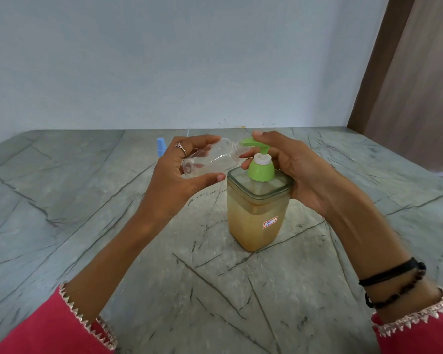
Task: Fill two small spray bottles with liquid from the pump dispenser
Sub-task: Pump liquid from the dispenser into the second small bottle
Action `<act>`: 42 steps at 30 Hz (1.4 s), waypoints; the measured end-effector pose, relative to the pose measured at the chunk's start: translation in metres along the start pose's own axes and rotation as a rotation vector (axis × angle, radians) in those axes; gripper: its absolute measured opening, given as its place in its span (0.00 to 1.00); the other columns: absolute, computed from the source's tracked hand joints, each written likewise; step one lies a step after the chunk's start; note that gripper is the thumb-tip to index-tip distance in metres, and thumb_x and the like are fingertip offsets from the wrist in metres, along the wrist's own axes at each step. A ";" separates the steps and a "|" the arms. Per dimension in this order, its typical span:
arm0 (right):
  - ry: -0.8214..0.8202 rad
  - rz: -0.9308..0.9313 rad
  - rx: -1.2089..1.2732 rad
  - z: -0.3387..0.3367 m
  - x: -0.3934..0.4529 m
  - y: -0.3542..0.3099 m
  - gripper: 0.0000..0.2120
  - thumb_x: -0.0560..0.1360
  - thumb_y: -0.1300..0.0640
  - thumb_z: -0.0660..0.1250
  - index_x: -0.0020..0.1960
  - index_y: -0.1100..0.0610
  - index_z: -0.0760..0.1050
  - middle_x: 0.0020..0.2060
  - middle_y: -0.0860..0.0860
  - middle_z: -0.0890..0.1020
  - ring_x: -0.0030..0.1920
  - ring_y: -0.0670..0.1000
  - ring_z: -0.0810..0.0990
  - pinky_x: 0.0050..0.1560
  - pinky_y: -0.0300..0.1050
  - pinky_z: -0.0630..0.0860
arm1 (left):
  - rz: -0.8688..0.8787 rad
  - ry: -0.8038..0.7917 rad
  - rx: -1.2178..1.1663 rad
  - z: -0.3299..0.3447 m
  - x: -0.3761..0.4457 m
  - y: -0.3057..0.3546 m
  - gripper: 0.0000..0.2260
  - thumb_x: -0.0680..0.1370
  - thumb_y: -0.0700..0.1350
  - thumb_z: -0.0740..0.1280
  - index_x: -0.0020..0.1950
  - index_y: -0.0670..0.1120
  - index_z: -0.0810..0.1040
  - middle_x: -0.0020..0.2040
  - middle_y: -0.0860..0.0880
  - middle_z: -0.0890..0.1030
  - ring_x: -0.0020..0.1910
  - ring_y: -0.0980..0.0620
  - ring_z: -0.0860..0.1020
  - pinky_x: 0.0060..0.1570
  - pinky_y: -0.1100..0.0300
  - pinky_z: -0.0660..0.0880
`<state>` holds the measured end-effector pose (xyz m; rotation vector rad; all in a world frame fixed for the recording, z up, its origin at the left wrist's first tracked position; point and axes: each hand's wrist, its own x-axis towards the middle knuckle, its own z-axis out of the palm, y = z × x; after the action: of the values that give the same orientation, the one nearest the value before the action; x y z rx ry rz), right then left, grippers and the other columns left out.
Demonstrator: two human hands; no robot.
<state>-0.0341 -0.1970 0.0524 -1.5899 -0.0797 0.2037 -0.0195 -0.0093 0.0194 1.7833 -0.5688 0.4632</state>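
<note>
head view. the pump dispenser (258, 213) stands upright on the grey veined stone surface (87, 200), near the centre of the frame. its body is a square, translucent container with rounded corners, filled for most of its height with a cloudy amber-brown liquid; a clear band remains above the liquid line. a small white label (270, 222) with a red border and handwritten marks sits on the front face. the top carries a lime-green collar, a white neck ring and a lime-green pump head (253, 143) whose spout points toward the left.

the spray bottle (210, 159) is small, clear and uncapped. it is held tilted almost horizontal, base toward the camera, with its threaded mouth directly under the spout tip. no liquid is discernible inside it.

the left hand (179, 175) grips the spray bottle, fingers curled over its top and thumb beneath. a ring (180, 147) sits on one finger.

the right hand (292, 169) is at the pump dispenser: one fingertip rests on the pump head, the thumb lies beside the white neck ring, and the palm is against the container's right shoulder. dark thread bands (394, 279) circle the right wrist. both forearms end in pink sleeves (49, 328) with trimmed cuffs.

a blue cap (161, 146) stands on the surface behind the left hand, partly hidden. a pale wall (164, 60) rises behind, with a brown panel (407, 72) at right.
</note>
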 end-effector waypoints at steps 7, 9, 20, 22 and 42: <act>-0.007 -0.056 0.099 -0.003 0.007 0.004 0.10 0.74 0.48 0.65 0.47 0.53 0.80 0.38 0.50 0.85 0.35 0.46 0.81 0.37 0.37 0.78 | -0.017 -0.031 0.012 -0.003 0.000 -0.001 0.22 0.62 0.46 0.74 0.54 0.58 0.74 0.54 0.53 0.77 0.53 0.69 0.75 0.47 0.75 0.72; -0.012 -0.052 0.095 -0.004 0.010 0.007 0.09 0.74 0.50 0.65 0.45 0.54 0.80 0.38 0.50 0.85 0.35 0.46 0.80 0.36 0.37 0.78 | -0.025 -0.052 0.020 -0.005 0.001 -0.003 0.23 0.61 0.46 0.74 0.54 0.57 0.75 0.55 0.51 0.77 0.54 0.68 0.75 0.48 0.74 0.73; 0.017 -0.141 -0.067 -0.003 0.006 0.012 0.15 0.77 0.44 0.60 0.45 0.51 0.81 0.43 0.48 0.86 0.40 0.45 0.81 0.42 0.38 0.76 | -0.047 -0.052 0.005 -0.004 -0.002 -0.003 0.23 0.61 0.47 0.74 0.55 0.57 0.75 0.55 0.50 0.78 0.54 0.66 0.76 0.49 0.72 0.74; 0.083 -0.200 -0.094 0.004 0.002 0.016 0.18 0.78 0.42 0.57 0.46 0.51 0.81 0.41 0.47 0.86 0.40 0.45 0.82 0.44 0.40 0.76 | -0.052 -0.032 -0.012 -0.001 -0.004 -0.002 0.23 0.61 0.47 0.74 0.55 0.57 0.75 0.55 0.50 0.78 0.54 0.66 0.76 0.48 0.73 0.74; 0.394 -1.046 -0.319 0.010 0.015 0.056 0.18 0.73 0.63 0.71 0.60 0.55 0.72 0.58 0.46 0.71 0.57 0.46 0.77 0.51 0.38 0.77 | -0.043 -0.014 -0.025 0.000 -0.006 0.002 0.22 0.62 0.46 0.74 0.54 0.57 0.74 0.53 0.50 0.77 0.52 0.65 0.76 0.45 0.73 0.73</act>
<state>-0.0251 -0.1860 -0.0047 -1.6730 -0.6368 -0.9685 -0.0253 -0.0090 0.0175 1.7732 -0.5424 0.4127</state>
